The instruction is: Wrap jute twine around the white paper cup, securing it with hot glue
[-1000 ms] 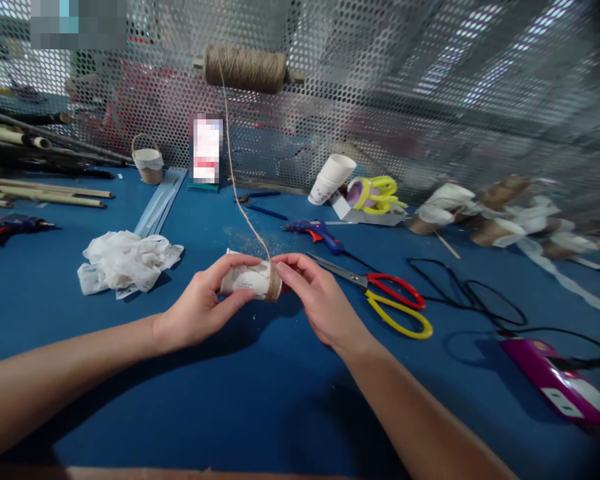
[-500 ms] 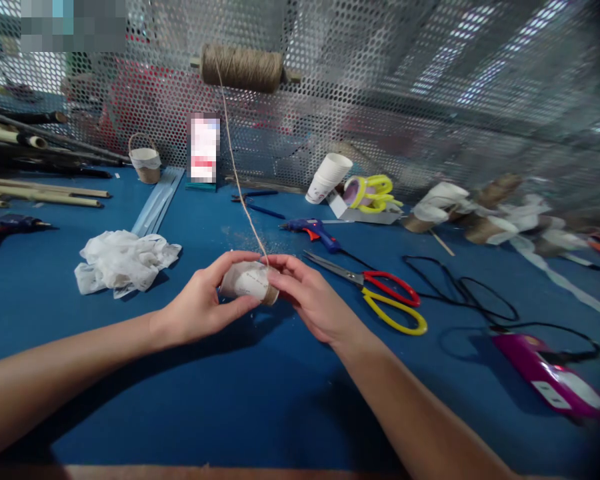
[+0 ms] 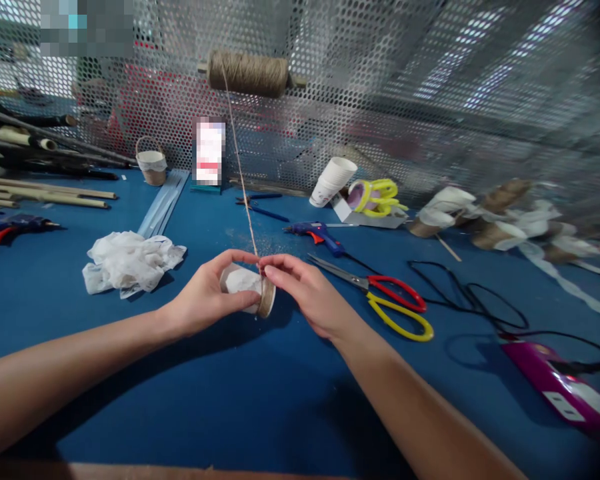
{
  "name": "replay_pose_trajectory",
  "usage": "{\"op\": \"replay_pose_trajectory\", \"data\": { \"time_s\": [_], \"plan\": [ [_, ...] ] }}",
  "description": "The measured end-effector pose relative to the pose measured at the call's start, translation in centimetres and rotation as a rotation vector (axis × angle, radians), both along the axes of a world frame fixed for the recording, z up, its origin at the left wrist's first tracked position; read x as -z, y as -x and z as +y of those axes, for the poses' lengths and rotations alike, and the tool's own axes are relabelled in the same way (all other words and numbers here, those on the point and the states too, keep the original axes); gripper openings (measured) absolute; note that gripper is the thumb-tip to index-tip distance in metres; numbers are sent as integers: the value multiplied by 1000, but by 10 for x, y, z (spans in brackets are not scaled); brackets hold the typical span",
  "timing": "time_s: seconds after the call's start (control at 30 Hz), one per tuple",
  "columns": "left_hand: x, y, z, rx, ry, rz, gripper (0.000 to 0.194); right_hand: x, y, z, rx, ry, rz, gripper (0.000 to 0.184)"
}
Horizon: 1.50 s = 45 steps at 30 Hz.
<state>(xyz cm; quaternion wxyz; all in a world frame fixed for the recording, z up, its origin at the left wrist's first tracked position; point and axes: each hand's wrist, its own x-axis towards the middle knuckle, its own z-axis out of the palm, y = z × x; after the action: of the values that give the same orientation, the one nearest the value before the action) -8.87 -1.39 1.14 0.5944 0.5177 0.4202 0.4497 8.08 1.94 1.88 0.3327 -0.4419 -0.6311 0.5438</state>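
My left hand [image 3: 207, 293] is closed around a white paper cup [image 3: 240, 280] lying on its side above the table. Twine is wound in a brown band [image 3: 267, 298] around the cup's right end. My right hand [image 3: 300, 287] pinches the twine [image 3: 241, 173] at the cup's upper edge, thumb against fingers. From there the strand runs taut up to a large twine spool [image 3: 249, 73] on a rod at the mesh wall. Scissors [image 3: 370, 293] with one red and one yellow handle lie open to the right of my right hand.
Crumpled white lace [image 3: 134, 261] lies left of my hands. Behind are a glue gun [image 3: 320, 235], pliers [image 3: 263, 205], stacked paper cups [image 3: 333, 181] and a small twine basket [image 3: 152, 165]. A purple power strip [image 3: 560, 387] with black cord sits at right; sticks [image 3: 55, 195] lie at left.
My right fingers have shifted off the cup's side to its upper edge, uncovering more of the twine band. The cup has turned slightly in my left hand. The view has shifted a little.
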Motion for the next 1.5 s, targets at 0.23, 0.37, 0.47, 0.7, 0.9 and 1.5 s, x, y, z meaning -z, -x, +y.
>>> {"op": "replay_pose_trajectory", "data": {
  "time_s": [0.23, 0.37, 0.47, 0.7, 0.9, 1.5],
  "plan": [
    [0, -3, -1, -38, -13, -3, 44, -9, 16, 19, 10, -86, -96, 21],
    [-2, -4, -2, -35, 9, -22, 43, -22, 28, 37, 35, -132, -116, 20],
    [-2, -4, -3, -17, 25, -3, 43, -35, 40, 62, 13, -122, -79, 25],
    [0, -7, -4, 59, 73, 16, 41, -80, 79, 126, -25, 22, 66, 26],
    [-3, -6, -5, 99, 106, 30, 42, -98, 83, 131, 13, -206, 119, 19],
    [-29, -8, -36, 396, 333, -201, 50, 18, -13, -16, -617, -170, -418, 11]
  ]
}}
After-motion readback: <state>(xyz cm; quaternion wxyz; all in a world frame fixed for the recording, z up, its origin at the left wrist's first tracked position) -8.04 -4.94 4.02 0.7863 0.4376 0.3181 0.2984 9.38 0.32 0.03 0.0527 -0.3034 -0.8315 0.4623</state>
